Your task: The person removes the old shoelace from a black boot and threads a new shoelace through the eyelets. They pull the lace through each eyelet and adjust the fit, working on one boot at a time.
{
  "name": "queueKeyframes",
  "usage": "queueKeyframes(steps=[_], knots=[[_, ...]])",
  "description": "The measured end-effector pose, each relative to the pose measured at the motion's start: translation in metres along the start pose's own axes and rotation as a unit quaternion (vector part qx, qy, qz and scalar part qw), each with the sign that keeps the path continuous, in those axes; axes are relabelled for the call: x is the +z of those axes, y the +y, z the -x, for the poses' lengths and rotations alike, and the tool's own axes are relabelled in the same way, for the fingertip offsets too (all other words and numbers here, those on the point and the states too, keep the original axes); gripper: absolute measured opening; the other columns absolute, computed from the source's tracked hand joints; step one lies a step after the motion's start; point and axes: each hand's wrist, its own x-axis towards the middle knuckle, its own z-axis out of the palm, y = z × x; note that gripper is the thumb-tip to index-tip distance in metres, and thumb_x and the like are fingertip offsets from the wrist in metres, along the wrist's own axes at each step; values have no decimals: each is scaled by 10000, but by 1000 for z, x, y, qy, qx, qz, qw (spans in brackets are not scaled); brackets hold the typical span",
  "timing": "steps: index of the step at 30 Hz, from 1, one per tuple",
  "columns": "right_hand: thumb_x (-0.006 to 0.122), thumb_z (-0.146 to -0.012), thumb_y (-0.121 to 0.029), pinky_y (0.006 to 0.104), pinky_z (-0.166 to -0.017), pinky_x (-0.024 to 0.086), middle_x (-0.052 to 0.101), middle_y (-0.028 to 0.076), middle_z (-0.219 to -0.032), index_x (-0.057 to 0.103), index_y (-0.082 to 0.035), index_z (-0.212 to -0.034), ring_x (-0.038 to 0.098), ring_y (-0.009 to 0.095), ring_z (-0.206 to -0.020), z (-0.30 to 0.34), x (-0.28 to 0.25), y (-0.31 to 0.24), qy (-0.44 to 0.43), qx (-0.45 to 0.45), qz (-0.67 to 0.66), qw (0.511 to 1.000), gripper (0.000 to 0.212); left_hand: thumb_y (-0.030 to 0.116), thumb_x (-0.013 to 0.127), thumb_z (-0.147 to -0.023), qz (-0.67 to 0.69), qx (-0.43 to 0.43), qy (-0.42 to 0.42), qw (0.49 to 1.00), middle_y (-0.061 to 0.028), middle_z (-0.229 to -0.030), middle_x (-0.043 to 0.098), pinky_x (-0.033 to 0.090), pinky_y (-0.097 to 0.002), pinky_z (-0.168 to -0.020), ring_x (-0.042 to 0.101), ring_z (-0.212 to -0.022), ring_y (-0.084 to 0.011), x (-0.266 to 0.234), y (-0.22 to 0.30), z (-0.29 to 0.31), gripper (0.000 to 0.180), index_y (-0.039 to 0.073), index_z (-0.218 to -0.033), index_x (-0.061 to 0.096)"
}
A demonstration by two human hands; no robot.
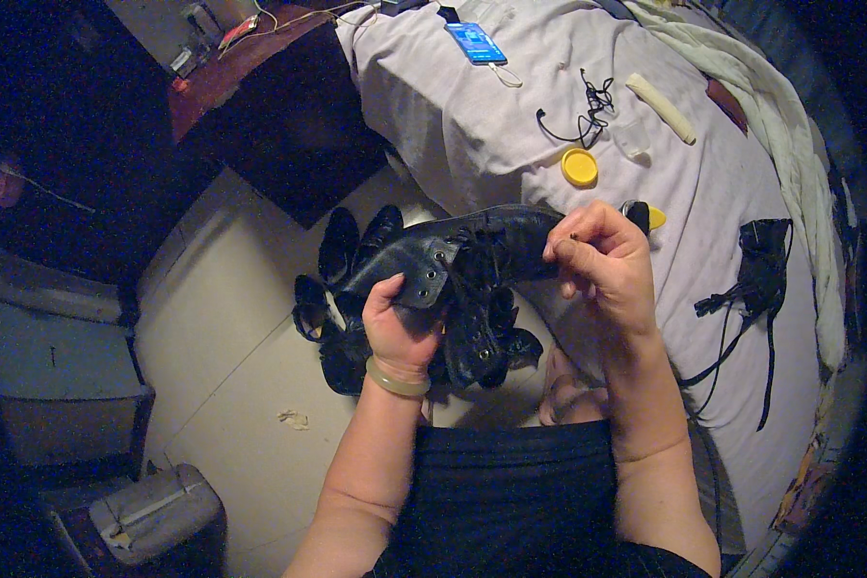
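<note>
My left hand [400, 339], with a pale bangle [397, 379] at the wrist, is closed on a black leather piece [420, 279] with a row of metal eyelets. The thumb lies on top of the leather; the other fingers are hidden beneath it. Right of it, my right hand [609, 258] is raised in a pinch; a tiny dark speck shows at its fingertips, too small to name. Beneath and around the left hand is a heap of more black leather pieces [342, 361], some loop-shaped. Another eyeleted part [477, 352] hangs just right of my left hand.
On the pale bedsheet [636, 347] lie a lit phone [476, 43], a yellow round lid [579, 168], a tangled black cord [592, 111], a cream roll [661, 109] and black straps [761, 275]. A grey bin [159, 511] stands lower left on the tiled floor [226, 337].
</note>
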Motion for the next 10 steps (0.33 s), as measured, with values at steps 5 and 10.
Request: queueKeyframes(steps=[5,10], knots=[[633,-877,-72,197,-491,462,662,86,-817,616,-15,-886,565,75,-549,5,5,-10,-21,0,23,1000,60,229,520,-846,16,-12,-19,1000,-160,-1116,655,519,-466,-903,645,-1001,-322,5,2,1,378,7,-1142,597],[617,-896,-90,198,-535,498,683,114,-891,636,-5,-947,607,89,-582,9,10,-9,-40,32,-42,998,100,247,516,-853,0,-5,-26,1000,-169,-1143,643,496,-475,-937,639,-1014,-329,8,0,4,411,1,-1176,580]])
